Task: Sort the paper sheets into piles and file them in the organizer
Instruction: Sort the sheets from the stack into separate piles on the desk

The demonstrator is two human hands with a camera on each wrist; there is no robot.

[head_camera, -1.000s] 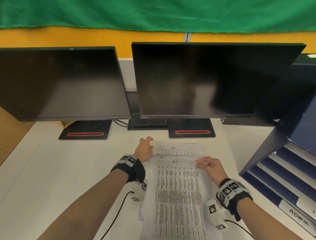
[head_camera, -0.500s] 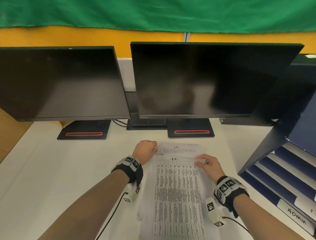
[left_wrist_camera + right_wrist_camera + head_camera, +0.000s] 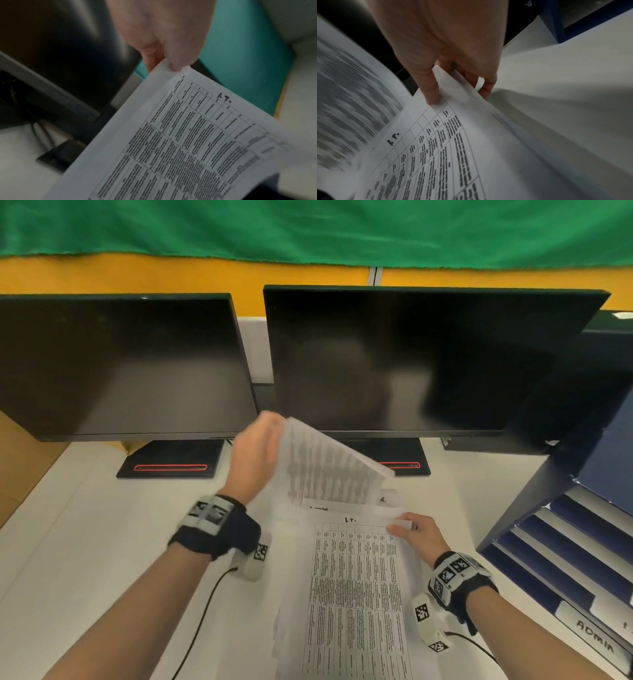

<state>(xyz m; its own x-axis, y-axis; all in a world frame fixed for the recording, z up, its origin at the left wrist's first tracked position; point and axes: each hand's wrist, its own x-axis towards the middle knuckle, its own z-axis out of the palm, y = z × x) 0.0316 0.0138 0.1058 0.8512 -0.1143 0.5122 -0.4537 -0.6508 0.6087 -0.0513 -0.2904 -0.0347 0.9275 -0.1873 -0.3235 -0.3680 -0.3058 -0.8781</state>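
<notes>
On the white bench (image 3: 85,542), right in front of us, lies the stack of printed sheets (image 3: 356,594), its top page a ruled table of text. Above the stack's far end we hold one lifted sheet (image 3: 329,463), tilted and blurred, pinched at its corner by our left hand (image 3: 255,453). Our right hand (image 3: 416,532) pinches the top-right corner of the stack's uppermost page, thumb over, fingers beneath. Right of the stack stands the dark blue organizer (image 3: 561,542), one tray labelled "ADMIN". Beyond the stack two dark monitors (image 3: 411,357) stand side by side.
</notes>
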